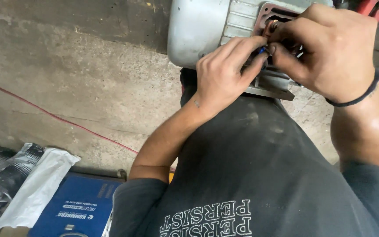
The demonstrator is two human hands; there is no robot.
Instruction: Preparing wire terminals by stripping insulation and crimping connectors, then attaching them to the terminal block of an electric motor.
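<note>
Head view, looking down over a dark grey shirt toward a grey electric motor point(198, 30) standing on a concrete floor point(66, 83), close against the person's front

Left hand point(224, 70): fingers pressed together, thumb and forefinger pinching a small blue-sleeved wire end point(262, 50) at the lower lip of the open terminal box point(272, 15). Right hand point(330, 48): curled, fingertips closed against the same small fitting from the other side, thumb tip touching the left thumb; black band at the wrist. Contents of the terminal box mostly hidden behind the fingers; cannot tell whether a nut, lug or stud is gripped

Terminal box: red-edged rectangular opening on the upper flank of the motor body, beside the ribbed casing, near the top edge of the picture

Judged advice for the step in hand: hold the blue end steady with the left pinch, let the right fingertips do the fine work, keep both thumbs close to the box lip so that a small part cannot drop into the casing, avoid kinking the lead

Elsewhere on the floor: thin red cable point(44, 112) running across toward the lap; blue case point(80, 206) and grey plastic wrappers point(18, 180) at the near left corner
</note>
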